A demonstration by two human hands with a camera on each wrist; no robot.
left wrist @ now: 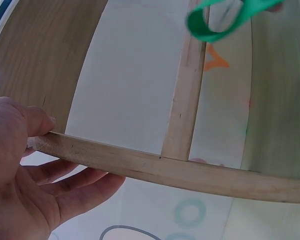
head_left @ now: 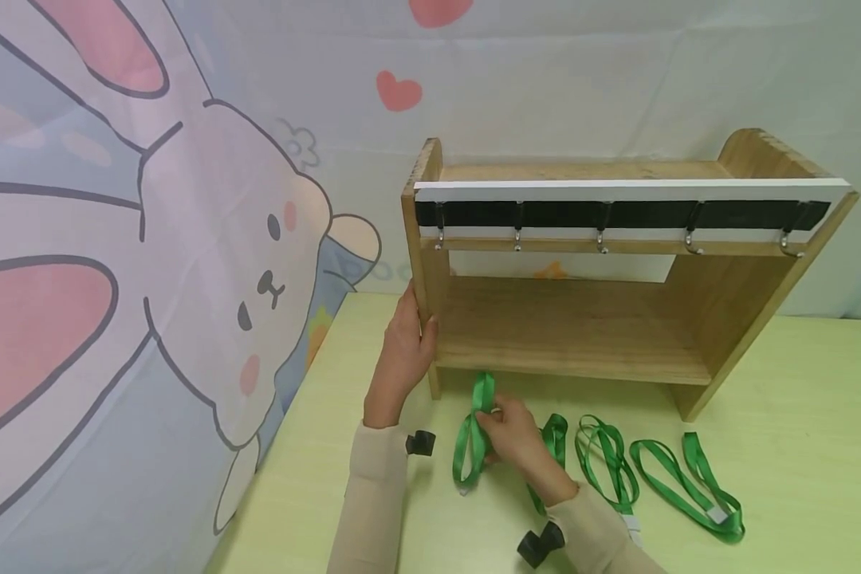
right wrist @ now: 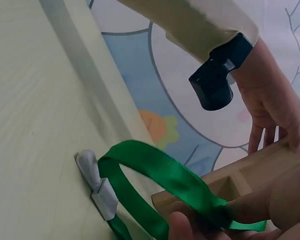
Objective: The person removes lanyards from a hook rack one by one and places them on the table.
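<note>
My left hand grips the left side panel of a wooden shelf; in the left wrist view its thumb lies on one side of the panel's edge and the fingers on the other. Between thumb and fingers, my right hand pinches a green lanyard just in front of the shelf's lower left. Its loop hangs toward the table, and a grey-white clip shows at its end in the right wrist view. Along the shelf's top front runs a black strip with several metal hooks, all bare.
Three more green lanyards lie on the pale table to the right: one partly behind my right hand, a coiled one and a spread one. Behind the shelf hangs a printed cloth with a cartoon rabbit.
</note>
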